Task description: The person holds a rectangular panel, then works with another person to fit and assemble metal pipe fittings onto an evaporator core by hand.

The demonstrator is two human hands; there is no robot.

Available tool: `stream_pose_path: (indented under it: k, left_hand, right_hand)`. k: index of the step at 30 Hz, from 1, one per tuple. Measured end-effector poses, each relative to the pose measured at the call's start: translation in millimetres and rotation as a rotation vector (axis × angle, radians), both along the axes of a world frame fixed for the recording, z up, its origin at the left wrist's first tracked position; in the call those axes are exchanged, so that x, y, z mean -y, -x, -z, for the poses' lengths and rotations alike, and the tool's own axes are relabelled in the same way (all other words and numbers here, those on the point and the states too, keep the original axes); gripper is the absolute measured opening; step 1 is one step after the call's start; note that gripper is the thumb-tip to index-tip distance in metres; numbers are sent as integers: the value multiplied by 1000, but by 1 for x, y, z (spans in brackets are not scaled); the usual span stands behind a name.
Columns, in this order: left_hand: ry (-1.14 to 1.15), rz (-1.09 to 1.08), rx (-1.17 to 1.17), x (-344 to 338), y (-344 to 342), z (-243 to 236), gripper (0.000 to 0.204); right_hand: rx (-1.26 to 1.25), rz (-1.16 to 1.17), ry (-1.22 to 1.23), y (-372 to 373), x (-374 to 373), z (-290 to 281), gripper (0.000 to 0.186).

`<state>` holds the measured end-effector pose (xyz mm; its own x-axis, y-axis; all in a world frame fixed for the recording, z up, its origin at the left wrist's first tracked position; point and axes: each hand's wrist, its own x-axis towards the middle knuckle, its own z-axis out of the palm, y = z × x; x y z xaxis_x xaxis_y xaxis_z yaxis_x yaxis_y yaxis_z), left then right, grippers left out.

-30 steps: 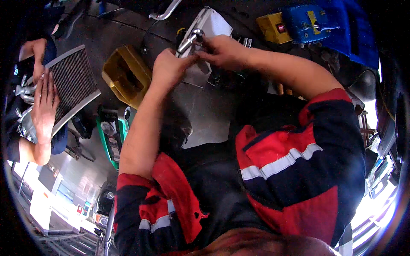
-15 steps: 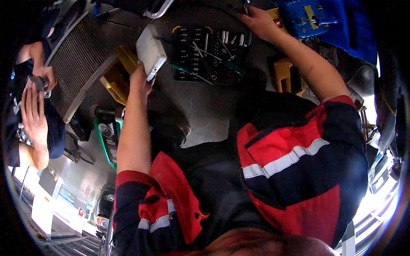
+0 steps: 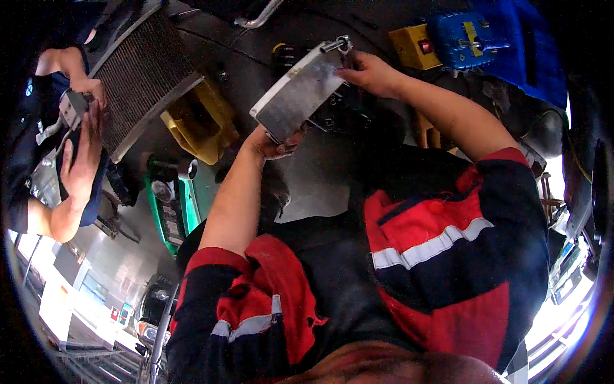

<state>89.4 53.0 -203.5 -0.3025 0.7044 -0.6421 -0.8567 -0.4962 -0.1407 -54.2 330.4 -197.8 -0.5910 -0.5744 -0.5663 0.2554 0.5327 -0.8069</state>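
A flat, oblong silver-grey metal part (image 3: 294,93) with a short pipe stub is tilted in front of me. Its lower end rests in my left hand (image 3: 276,144), the fingers wrapped beneath it. At the upper right end, my right hand (image 3: 374,75) is closed around a small shiny ring-shaped fitting (image 3: 345,43) beside the pipe stub. Whether the fitting is on the stub or only next to it, I cannot tell. Below the part lies a dark tool case (image 3: 284,56), largely covered by it.
A ribbed radiator-like panel (image 3: 144,77) stands at the left, with yellow plastic pieces (image 3: 204,121) beside it. Further left, a co-worker's hands (image 3: 83,128) hold a metal bracket. A green-edged unit (image 3: 171,201) sits nearer. Blue and yellow equipment (image 3: 464,41) stands at the far right.
My left hand has brought the metal part right and turned its broad face toward me, over the tool case. My right hand has come down and left to its upper end with the shiny fitting.
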Motion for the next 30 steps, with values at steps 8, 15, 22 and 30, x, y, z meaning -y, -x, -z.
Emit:
stream_pose_path:
  k: [8, 15, 22, 30]
  left_hand:
    - [210, 194, -51, -10, 13, -28, 51]
    - [648, -407, -213, -23, 33, -9, 59]
    - [1328, -63, -365, 12, 31, 107, 69]
    - [1497, 815, -673, -20, 66, 3, 52]
  right_hand:
    - [295, -70, -14, 28, -26, 30, 59]
    - [151, 35, -288, 45, -7, 44, 49]
    - [-237, 63, -311, 55, 19, 64, 44]
    - [-6, 58, -37, 18, 23, 10, 38]
